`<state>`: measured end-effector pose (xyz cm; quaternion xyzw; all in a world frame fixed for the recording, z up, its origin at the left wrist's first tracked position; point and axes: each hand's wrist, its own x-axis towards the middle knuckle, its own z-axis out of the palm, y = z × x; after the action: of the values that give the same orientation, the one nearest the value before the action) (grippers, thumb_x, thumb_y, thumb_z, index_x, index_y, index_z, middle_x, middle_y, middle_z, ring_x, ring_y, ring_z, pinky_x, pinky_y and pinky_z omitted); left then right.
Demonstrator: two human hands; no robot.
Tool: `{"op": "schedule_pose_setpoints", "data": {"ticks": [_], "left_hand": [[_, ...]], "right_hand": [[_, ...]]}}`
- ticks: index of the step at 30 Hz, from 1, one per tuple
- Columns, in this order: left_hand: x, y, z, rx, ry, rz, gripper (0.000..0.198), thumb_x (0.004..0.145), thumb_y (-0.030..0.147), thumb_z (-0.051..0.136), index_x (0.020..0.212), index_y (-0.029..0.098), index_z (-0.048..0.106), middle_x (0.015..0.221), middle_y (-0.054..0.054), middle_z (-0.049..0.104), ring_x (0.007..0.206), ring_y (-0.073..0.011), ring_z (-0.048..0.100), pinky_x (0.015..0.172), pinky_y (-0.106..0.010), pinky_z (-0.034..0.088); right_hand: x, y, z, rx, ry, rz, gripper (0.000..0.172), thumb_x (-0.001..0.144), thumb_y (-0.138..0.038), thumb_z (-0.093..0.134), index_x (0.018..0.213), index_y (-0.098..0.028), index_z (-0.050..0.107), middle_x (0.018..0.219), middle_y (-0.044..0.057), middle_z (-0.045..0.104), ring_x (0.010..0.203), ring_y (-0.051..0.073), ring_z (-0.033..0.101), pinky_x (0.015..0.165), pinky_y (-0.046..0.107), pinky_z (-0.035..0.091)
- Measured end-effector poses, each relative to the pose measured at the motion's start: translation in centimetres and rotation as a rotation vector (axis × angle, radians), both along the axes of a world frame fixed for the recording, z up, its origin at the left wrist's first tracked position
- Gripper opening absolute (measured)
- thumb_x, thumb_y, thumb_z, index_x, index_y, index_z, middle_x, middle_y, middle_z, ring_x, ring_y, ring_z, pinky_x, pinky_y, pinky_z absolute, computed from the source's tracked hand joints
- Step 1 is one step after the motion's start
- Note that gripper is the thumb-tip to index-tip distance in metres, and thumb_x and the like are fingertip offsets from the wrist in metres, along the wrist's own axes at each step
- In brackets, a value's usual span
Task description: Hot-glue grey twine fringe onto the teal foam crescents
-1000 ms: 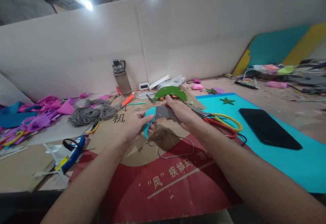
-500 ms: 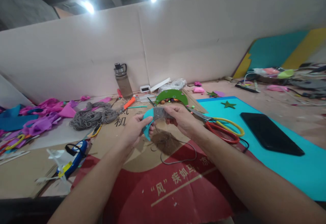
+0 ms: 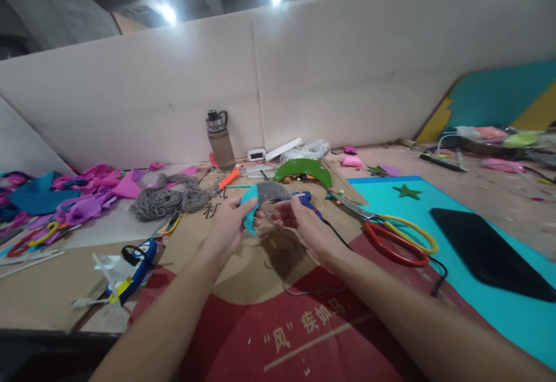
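Note:
My left hand (image 3: 232,226) pinches the turquoise end of a crescent-shaped piece (image 3: 249,211), held tilted above the cardboard. Grey yarn (image 3: 270,190) is wound closely around the piece's other end. Just right of it, my right hand (image 3: 306,223) has its fingers curled around the loose yarn; the exact grip is blurred. A slack length of that yarn trails down onto the red part of the printed cardboard (image 3: 243,335). Behind my right fingers lies a blue glue gun (image 3: 306,198), partly hidden, its black cable running to the right.
A grey yarn bundle (image 3: 171,199) and an orange-handled cutter (image 3: 229,179) lie left. A green crescent (image 3: 306,169) and bottle (image 3: 220,144) are behind. Large scissors (image 3: 397,243), a green star (image 3: 407,191) and a black tablet-like slab (image 3: 490,252) are right. Felt scraps (image 3: 84,205) cover the far left.
My right hand has come away from the wrapped end and dropped slightly, so the glue gun now shows behind it. The turquoise piece has turned a little in my left hand. The view has shifted left.

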<state>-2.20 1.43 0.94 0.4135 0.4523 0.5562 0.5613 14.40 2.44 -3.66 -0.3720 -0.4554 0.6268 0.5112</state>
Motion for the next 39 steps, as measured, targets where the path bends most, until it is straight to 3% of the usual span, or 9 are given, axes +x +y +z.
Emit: {"op": "schedule_pose_setpoints", "data": {"ticks": [3,9,17,21,25,28,31,35,39], "left_hand": [[-0.1,-0.1,-0.1,0.013,0.083,0.014,0.027,0.065,0.033,0.079,0.073,0.011,0.066,0.058,-0.002,0.064,0.048,-0.0088,0.056,0.047,-0.019,0.046],[0.3,-0.5,-0.6,0.002,0.254,-0.132,0.025,0.070,0.036,0.076,0.072,0.013,0.065,0.057,0.000,0.061,0.047,-0.0085,0.054,0.047,-0.019,0.044],[0.6,-0.7,-0.7,0.041,0.289,-0.258,0.025,0.076,0.039,0.073,0.079,0.016,0.065,0.060,0.002,0.062,0.051,-0.0090,0.055,0.053,-0.020,0.045],[0.3,-0.8,-0.3,0.274,0.520,-0.107,0.020,0.082,0.036,0.066,0.075,0.017,0.066,0.061,0.001,0.063,0.057,-0.0110,0.057,0.059,-0.023,0.046],[-0.1,-1.1,-0.1,0.668,0.814,0.141,0.010,0.083,0.027,0.065,0.083,0.020,0.072,0.077,-0.003,0.071,0.074,-0.0154,0.064,0.075,-0.028,0.049],[0.0,-1.3,0.0,0.796,0.848,0.167,0.009,0.082,0.025,0.066,0.084,0.021,0.074,0.083,-0.004,0.074,0.082,-0.0171,0.065,0.081,-0.030,0.049],[0.3,-1.4,0.0,0.532,0.705,0.030,0.013,0.083,0.030,0.066,0.078,0.020,0.071,0.069,-0.002,0.070,0.068,-0.0153,0.064,0.070,-0.028,0.051],[0.7,-1.1,-0.2,-0.006,0.220,-0.303,0.027,0.074,0.041,0.075,0.076,0.015,0.068,0.062,-0.003,0.067,0.052,-0.0123,0.059,0.053,-0.024,0.049],[0.7,-0.6,-0.4,-0.137,0.015,-0.315,0.032,0.062,0.035,0.085,0.074,0.010,0.069,0.058,-0.004,0.065,0.048,-0.0104,0.058,0.051,-0.022,0.049]], "right_hand": [[1.1,0.9,-0.1,0.073,-0.102,-0.149,0.053,0.088,-0.068,0.043,0.093,-0.021,0.067,0.096,0.008,0.069,0.083,0.020,0.061,0.085,0.037,0.047],[2.5,0.6,2.1,0.281,-0.266,-0.129,0.040,0.089,-0.058,0.051,0.100,-0.024,0.068,0.103,0.003,0.068,0.098,0.019,0.060,0.089,0.033,0.045],[2.3,-0.1,2.9,0.256,-0.185,0.027,0.037,0.090,-0.056,0.051,0.100,-0.025,0.068,0.095,0.002,0.065,0.079,0.016,0.057,0.061,0.025,0.045],[2.5,0.2,2.2,0.318,-0.143,-0.025,0.036,0.092,-0.056,0.050,0.097,-0.026,0.070,0.101,0.002,0.067,0.088,0.016,0.059,0.073,0.028,0.046],[2.2,-0.4,2.5,0.336,-0.091,-0.029,0.036,0.092,-0.056,0.050,0.098,-0.026,0.069,0.109,0.003,0.064,0.105,0.019,0.057,0.080,0.031,0.047],[1.9,-0.8,2.9,0.346,-0.052,0.001,0.033,0.090,-0.054,0.054,0.099,-0.025,0.068,0.107,0.003,0.063,0.098,0.018,0.057,0.079,0.030,0.047],[1.9,-0.6,3.1,0.347,-0.121,-0.021,0.026,0.088,-0.047,0.059,0.092,-0.022,0.067,0.085,0.000,0.060,0.075,0.013,0.053,0.072,0.027,0.043],[1.9,0.2,2.5,0.261,-0.121,-0.067,0.027,0.082,-0.046,0.064,0.077,-0.019,0.062,0.068,-0.004,0.051,0.059,0.010,0.042,0.056,0.025,0.034],[2.0,0.8,2.2,0.198,-0.138,-0.018,0.030,0.080,-0.049,0.064,0.075,-0.020,0.061,0.066,-0.004,0.052,0.057,0.010,0.043,0.055,0.024,0.035]]}}
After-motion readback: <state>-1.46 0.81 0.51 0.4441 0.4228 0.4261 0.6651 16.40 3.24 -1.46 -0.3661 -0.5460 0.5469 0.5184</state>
